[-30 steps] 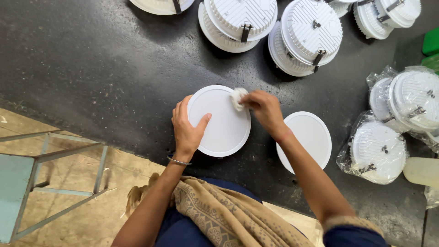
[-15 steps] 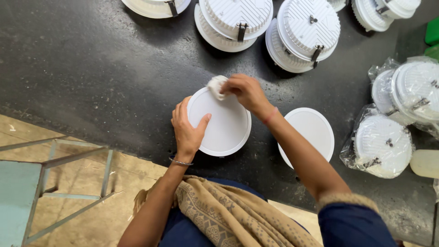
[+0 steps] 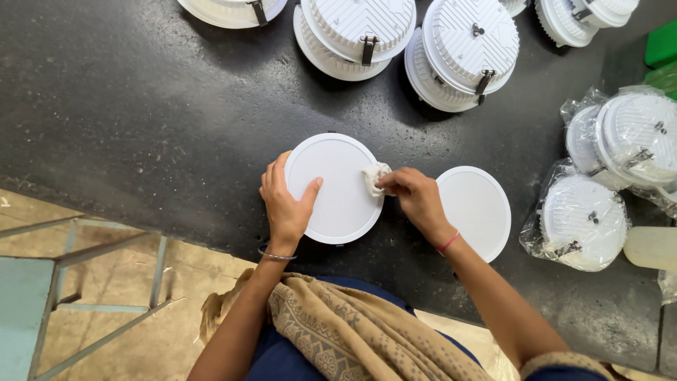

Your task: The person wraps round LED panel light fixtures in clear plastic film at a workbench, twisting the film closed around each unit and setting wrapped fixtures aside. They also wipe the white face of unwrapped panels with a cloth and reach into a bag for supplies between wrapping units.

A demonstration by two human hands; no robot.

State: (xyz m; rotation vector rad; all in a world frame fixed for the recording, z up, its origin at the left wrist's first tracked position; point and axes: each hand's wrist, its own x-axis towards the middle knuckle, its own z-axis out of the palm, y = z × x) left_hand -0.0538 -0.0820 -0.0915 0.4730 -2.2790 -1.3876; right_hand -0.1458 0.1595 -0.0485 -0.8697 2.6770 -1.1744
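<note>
Down on the dark tabletop point(image 3: 141, 106), a round white lamp panel point(image 3: 338, 187) lies face up, and every other place is told from it. At its left rim the left hand point(image 3: 285, 201) steadies it, fingers curled over the edge and thumb flat on the face. At its right rim the right hand point(image 3: 416, 197) pinches a small white cloth point(image 3: 374, 176) in a clenched grip and presses it to the panel. Just right of the panel lies a second white panel point(image 3: 476, 212), apart from it. Farther right, clear plastic bags point(image 3: 582, 219) each hold a white lamp. Beyond the panel, ribbed white lamp housings point(image 3: 469, 49) sit unbagged.
</note>
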